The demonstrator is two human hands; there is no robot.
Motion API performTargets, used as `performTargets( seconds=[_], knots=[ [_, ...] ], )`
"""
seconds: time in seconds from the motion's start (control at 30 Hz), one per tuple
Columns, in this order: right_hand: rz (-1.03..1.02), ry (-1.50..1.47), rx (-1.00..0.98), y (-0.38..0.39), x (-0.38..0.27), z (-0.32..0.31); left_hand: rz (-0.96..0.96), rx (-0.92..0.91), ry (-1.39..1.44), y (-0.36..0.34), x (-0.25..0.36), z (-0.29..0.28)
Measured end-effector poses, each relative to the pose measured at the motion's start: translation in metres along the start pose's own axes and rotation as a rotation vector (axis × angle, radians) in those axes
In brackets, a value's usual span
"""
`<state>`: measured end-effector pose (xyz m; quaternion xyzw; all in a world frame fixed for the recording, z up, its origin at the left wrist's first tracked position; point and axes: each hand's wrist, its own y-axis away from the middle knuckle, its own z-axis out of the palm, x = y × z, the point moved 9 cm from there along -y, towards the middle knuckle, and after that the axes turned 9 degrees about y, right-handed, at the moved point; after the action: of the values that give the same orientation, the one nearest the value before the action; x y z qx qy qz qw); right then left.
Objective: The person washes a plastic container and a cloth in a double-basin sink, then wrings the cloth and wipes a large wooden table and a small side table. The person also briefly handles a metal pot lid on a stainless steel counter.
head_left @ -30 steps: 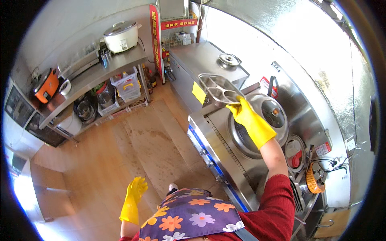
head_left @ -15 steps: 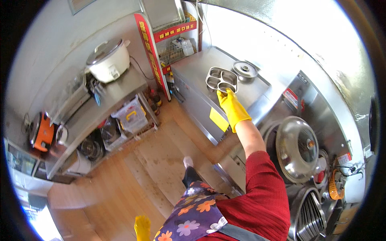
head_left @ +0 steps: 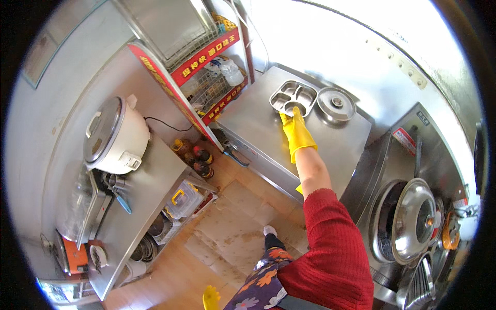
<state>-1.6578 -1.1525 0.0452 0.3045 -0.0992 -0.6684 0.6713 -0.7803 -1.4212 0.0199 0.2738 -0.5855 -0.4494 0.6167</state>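
Observation:
My right hand, in a yellow rubber glove, reaches forward and grips the near edge of a steel divided food tray. Its fingers straddle the rim, with one over the near compartment. The tray is at the steel cabinet top; whether it rests there or hovers just above, I cannot tell. Right beside it is a round steel pot with a lid. Down at the lower edge, my left hand, also in a yellow glove, hangs over the floor, largely cut off, its finger position unclear.
On the left, a steel table bears a rice cooker. Dark bottles stand on the floor by a red-edged wire rack. To the right are a stove with a large domed lid and a bin of upright trays.
The view has shifted and turned, bringing the table and rack closer. My right hand still holds the tray, which sits nearer the lidded pot. My left hand remains low.

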Motion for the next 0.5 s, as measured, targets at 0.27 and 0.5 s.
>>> performTargets(
  seconds=[0.27, 0.5],
  knots=[
    [0.22, 0.4, -0.444, 0.115, -0.024, -0.023, -0.144, -0.103, -0.212, -0.053, 0.02, 0.032],
    [0.408, 0.807, -0.608, 0.405, -0.054, -0.252, -0.25, -0.432, -0.686, -0.138, 0.042, 0.141]
  ],
)
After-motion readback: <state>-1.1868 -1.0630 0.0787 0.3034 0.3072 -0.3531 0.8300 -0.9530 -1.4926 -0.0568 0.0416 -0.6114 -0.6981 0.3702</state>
